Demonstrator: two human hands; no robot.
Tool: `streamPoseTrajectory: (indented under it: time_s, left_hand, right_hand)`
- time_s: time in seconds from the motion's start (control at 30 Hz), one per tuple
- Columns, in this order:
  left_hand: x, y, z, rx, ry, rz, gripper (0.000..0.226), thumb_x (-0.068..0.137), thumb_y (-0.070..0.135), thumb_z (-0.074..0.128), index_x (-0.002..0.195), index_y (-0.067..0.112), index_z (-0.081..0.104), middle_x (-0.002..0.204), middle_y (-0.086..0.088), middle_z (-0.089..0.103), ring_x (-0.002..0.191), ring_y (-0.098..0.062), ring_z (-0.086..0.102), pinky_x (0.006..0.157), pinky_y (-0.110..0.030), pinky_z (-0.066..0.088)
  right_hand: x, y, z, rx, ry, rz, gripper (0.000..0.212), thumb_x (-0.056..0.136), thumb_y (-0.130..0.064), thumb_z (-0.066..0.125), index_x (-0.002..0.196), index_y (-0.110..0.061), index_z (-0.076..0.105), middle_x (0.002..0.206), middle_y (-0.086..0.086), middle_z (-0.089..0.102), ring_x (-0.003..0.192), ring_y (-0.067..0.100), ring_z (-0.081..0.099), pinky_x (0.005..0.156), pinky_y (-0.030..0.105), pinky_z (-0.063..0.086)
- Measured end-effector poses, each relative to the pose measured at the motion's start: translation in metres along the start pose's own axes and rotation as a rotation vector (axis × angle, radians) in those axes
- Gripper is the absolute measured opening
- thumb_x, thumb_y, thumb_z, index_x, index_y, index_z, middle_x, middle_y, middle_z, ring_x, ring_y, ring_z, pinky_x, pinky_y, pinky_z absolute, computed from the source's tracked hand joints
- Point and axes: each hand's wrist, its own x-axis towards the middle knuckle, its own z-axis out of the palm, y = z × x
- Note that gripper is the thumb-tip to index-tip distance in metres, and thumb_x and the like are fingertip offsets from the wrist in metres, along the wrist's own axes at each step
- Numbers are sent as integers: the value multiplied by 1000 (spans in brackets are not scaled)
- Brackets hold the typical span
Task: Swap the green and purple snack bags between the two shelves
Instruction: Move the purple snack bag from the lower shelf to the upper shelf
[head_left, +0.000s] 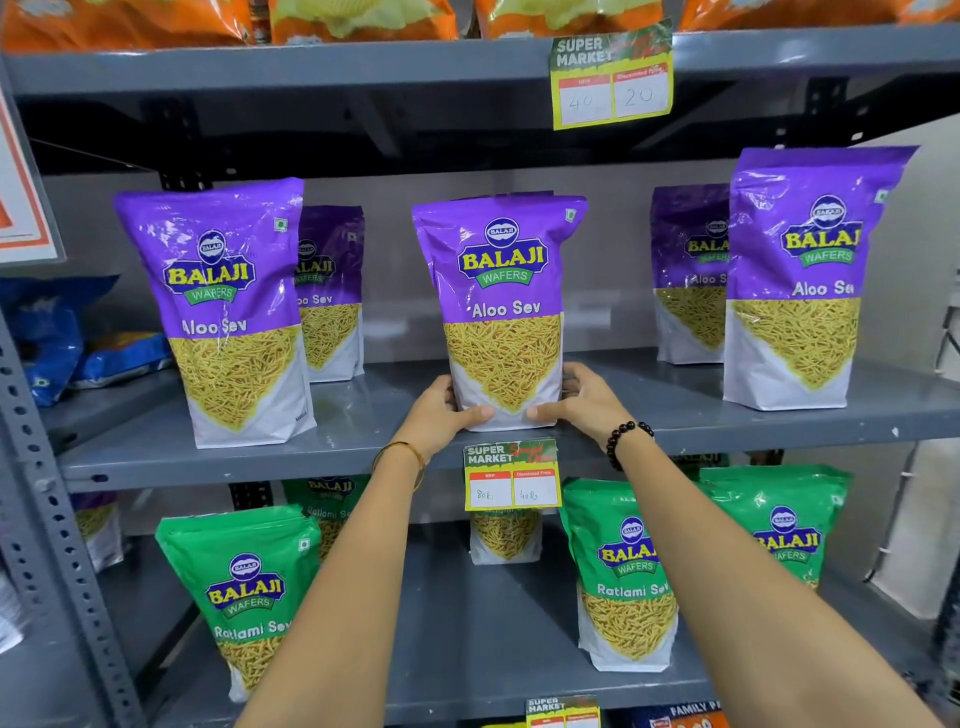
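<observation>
Several purple Aloo Sev bags stand upright on the middle shelf (363, 415). The centre purple bag (501, 306) stands near the shelf's front edge, and both hands grip its base: my left hand (441, 410) on its lower left side, my right hand (576, 397) on its lower right. More purple bags stand at the left (223, 312) and the right (800, 280), each with another behind it. On the lower shelf (467, 623) stand green Ratlami Sev bags: one at the left (244, 592), one at the right (623, 577), others behind them.
A price tag (511, 475) hangs from the middle shelf's front edge, just under my hands. Orange snack bags (358, 21) fill the top shelf, which carries another price tag (613, 78). Blue packets (57, 338) lie at the far left. A perforated grey upright (47, 519) frames the left side.
</observation>
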Motion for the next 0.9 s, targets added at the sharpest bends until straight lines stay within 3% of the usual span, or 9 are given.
streamPoseTrajectory:
  time_s: [0.3, 0.43, 0.53, 0.6, 0.67, 0.77, 0.9]
  left_hand:
    - [1, -2, -2, -6, -15, 5, 47, 73, 9, 73, 113, 12, 49, 121, -8, 60, 106, -20, 59, 87, -27, 46]
    - [2, -4, -3, -32, -17, 17, 55, 70, 9, 75, 118, 12, 48, 127, -9, 58, 105, -17, 59, 84, -22, 48]
    - [-1, -3, -4, -27, -2, 37, 62, 66, 14, 79, 118, 19, 46, 128, -3, 56, 99, -2, 58, 72, -13, 49]
    - [-5, -2, -2, 5, 95, 62, 65, 67, 20, 78, 122, 19, 44, 133, 0, 50, 109, -2, 53, 86, -16, 47]
    - [-12, -1, 3, 7, 253, 87, 77, 73, 28, 73, 137, 13, 33, 145, -6, 40, 130, -16, 41, 105, -27, 35]
    - [-30, -4, 19, 181, 432, 199, 71, 84, 41, 57, 142, 14, 26, 151, -7, 32, 139, -20, 29, 109, -28, 25]
    - [-62, -30, 41, 545, 448, 351, 68, 93, 40, 39, 145, 15, 3, 156, 0, 7, 145, -14, 2, 116, -23, 1]
  right_hand:
    - [-1, 0, 0, -4, -1, -14, 55, 53, -12, 85, 91, -31, 52, 99, -5, 63, 89, 6, 59, 67, 18, 46]
    - [0, -1, -1, 28, 1, -37, 62, 58, -13, 83, 110, -20, 51, 122, 8, 60, 103, 15, 58, 89, 30, 47]
    - [-5, -3, 3, 57, 97, -21, 78, 68, -29, 77, 133, -9, 38, 140, 12, 46, 125, 24, 47, 105, 37, 38]
    - [-13, -3, 10, 25, 231, -61, 77, 75, -40, 69, 137, -11, 33, 143, 12, 42, 129, 23, 43, 104, 33, 37]
    - [-22, -3, 18, -38, 344, -112, 73, 79, -46, 62, 137, -12, 34, 143, 12, 44, 129, 22, 43, 106, 36, 36]
    - [-37, 3, 27, -195, 430, -179, 66, 86, -48, 50, 139, -13, 32, 146, 9, 41, 133, 22, 38, 109, 38, 32]
    - [-65, 30, 31, -465, 487, -281, 56, 93, -40, 38, 141, -11, 28, 149, 11, 35, 139, 25, 27, 116, 36, 18]
